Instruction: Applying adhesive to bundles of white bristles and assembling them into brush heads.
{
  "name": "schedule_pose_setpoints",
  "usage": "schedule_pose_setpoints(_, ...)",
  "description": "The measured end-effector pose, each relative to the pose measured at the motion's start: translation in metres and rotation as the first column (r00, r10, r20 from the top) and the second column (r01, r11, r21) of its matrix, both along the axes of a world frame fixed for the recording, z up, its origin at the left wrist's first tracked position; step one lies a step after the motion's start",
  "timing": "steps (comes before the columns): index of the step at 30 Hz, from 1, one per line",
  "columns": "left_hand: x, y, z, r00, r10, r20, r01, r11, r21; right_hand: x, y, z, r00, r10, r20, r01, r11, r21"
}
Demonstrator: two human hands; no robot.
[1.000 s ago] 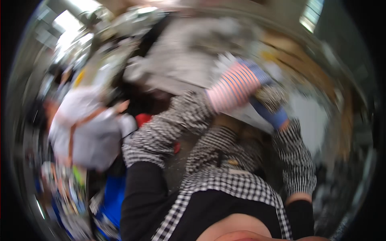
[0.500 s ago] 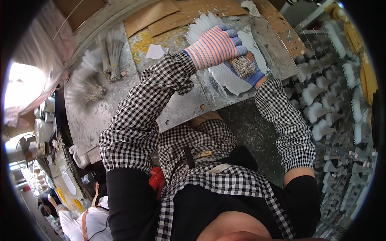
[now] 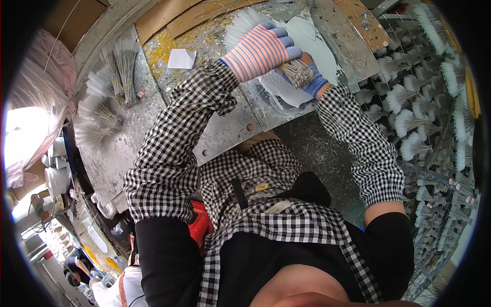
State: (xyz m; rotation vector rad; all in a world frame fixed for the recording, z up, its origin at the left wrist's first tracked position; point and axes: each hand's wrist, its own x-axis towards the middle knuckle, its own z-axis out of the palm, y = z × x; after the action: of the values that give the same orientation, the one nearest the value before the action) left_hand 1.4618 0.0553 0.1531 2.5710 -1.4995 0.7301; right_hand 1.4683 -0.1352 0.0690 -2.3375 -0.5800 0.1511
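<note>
In a striped pink and blue glove, my left hand is closed over a bundle of thin wire-stemmed brushes. The cut wire ends point toward me and to the right. Pale bristles fan out beyond the left glove; the glove hides how they join the bundle. My right hand, in a blue glove with some bare fingers showing, grips the bundle's wire end from the right. Its fingertips are partly hidden. White paste is spread on the board beneath both hands.
Similar tied bundles and fanned ones lie on the metal table's left side. Near them are white paper and yellow bands. Cardboard lines the far edge. Racked bundles fill the right. Another person is at lower left.
The table scene has shifted slightly up and left in view. Both hands still grip the bundle, with little change between them.
</note>
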Motion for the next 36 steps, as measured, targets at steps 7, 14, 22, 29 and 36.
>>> schedule_pose_setpoints(7, 0.000, -0.001, 0.003, 1.000, 0.010, 0.006, -0.010, 1.000, 0.011, 0.004, -0.004, -0.006, 0.999, 0.025, 0.026, -0.024, 1.000, -0.020)
schedule_pose_setpoints(14, -0.007, 0.001, 0.018, 0.996, 0.022, -0.083, -0.035, 0.987, -0.160, -0.004, -0.010, 0.007, 0.998, 0.040, 0.047, -0.044, 0.995, 0.085)
schedule_pose_setpoints(22, -0.127, 0.062, 0.038, 0.629, -0.768, -0.120, -0.720, -0.517, -0.462, -0.139, -0.017, 0.199, 0.858, -0.281, 0.431, 0.010, 0.846, 0.533)
schedule_pose_setpoints(29, -0.212, 0.039, -0.016, 0.727, -0.362, -0.583, -0.670, -0.190, -0.717, -0.171, -0.012, 0.162, 0.934, -0.211, 0.287, 0.019, 0.834, 0.551)
schedule_pose_setpoints(36, -0.263, 0.046, -0.073, 0.619, 0.686, 0.382, -0.675, 0.713, -0.188, -0.184, 0.001, 0.151, 0.969, -0.119, 0.216, -0.023, 0.829, 0.559)
